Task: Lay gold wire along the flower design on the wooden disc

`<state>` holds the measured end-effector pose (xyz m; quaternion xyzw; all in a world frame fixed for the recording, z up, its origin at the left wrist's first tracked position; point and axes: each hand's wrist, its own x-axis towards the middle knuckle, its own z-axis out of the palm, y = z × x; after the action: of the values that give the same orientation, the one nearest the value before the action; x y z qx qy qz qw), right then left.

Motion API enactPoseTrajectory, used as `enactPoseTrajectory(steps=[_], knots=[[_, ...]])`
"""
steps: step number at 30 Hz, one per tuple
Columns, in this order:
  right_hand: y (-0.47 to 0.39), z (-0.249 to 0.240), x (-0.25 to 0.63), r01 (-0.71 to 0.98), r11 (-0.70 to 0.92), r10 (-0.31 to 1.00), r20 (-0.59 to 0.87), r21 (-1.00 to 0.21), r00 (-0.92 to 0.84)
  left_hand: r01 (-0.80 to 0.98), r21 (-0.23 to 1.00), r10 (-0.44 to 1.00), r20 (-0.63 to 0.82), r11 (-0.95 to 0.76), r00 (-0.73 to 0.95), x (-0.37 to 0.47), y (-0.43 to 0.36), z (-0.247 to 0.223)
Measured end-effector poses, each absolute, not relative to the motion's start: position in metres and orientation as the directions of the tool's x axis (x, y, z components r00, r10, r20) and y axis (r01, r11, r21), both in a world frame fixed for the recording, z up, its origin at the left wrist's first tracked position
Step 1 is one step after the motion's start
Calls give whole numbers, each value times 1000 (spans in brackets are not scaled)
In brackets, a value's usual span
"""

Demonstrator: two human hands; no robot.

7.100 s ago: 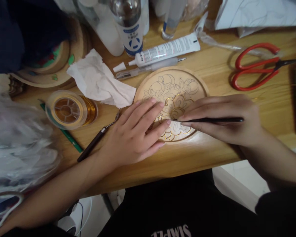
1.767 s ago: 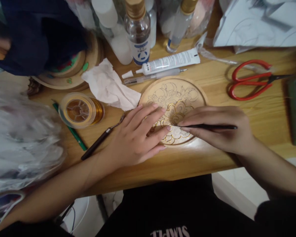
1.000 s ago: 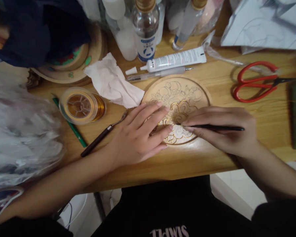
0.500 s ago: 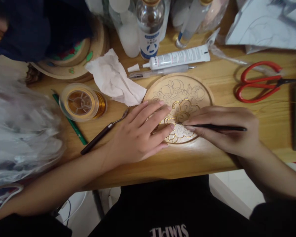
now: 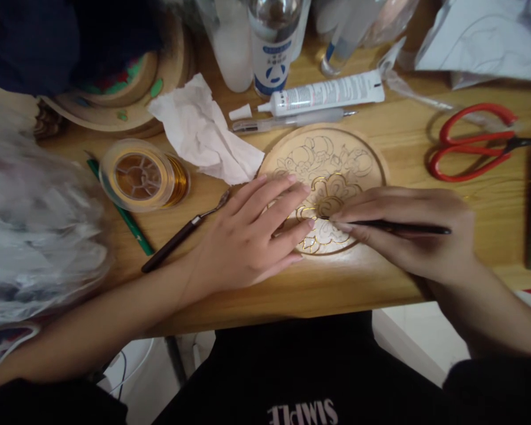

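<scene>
A round wooden plate (image 5: 287,144) lies on the table, with flower outlines drawn on it and gold wire along some of the lower ones. My left hand (image 5: 252,236) rests over the plate's left part, fingers spread, holding nothing. In my right hand (image 5: 407,230) is a thin dark-handled tool (image 5: 402,226), pinched between thumb and fingers, its tip down by the wire flower. What exactly the tip touches is too small to tell.
Left of the plate are a crumpled tissue (image 5: 207,133), a spool of gold wire (image 5: 144,176), a green pencil (image 5: 130,227) and a dark-handled spatula (image 5: 170,245). Behind it lie a glue tube (image 5: 327,94) and a pen (image 5: 292,120). Red scissors (image 5: 473,141) lie right.
The view has shifted slightly, so objects at the back sit a little higher. Both hands keep nearly the same pose on the plate, the tool still in my right hand.
</scene>
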<state>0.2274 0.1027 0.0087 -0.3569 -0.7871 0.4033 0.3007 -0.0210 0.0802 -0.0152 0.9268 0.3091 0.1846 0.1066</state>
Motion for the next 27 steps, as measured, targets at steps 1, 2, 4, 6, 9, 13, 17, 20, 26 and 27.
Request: enactPoseTrajectory(steps=[1, 2, 4, 6, 9, 13, 17, 20, 26, 27], knots=[[102, 9, 228, 324, 421, 803, 182, -848, -567, 536, 317, 616, 272, -783, 739, -21, 80, -15], [102, 10, 228, 322, 428, 798, 185, -845, -574, 537, 321, 619, 267, -780, 739, -21, 80, -15], [102, 10, 228, 318, 441, 786, 191, -839, -588, 541, 319, 621, 257, -778, 741, -21, 80, -14], [102, 11, 229, 317, 456, 776, 197, -832, -599, 546, 301, 618, 257, -782, 743, -21, 80, -14], [101, 10, 229, 332, 467, 773, 196, -819, -603, 548, 276, 611, 270, -789, 744, -20, 80, -13], [99, 10, 230, 357, 499, 764, 206, -790, -612, 531, 286, 600, 289, -797, 746, -20, 80, -13], [93, 10, 229, 401, 534, 765, 223, -744, -605, 546, 279, 611, 294, -790, 735, -20, 79, -14], [89, 9, 228, 423, 564, 765, 254, -709, -592, 548, 271, 610, 301, -791, 733, -19, 79, -14], [88, 7, 227, 428, 573, 770, 279, -699, -575, 542, 266, 602, 297, -798, 741, -20, 78, -15], [88, 7, 227, 428, 572, 771, 282, -700, -570, 537, 272, 600, 297, -799, 742, -20, 78, -15]])
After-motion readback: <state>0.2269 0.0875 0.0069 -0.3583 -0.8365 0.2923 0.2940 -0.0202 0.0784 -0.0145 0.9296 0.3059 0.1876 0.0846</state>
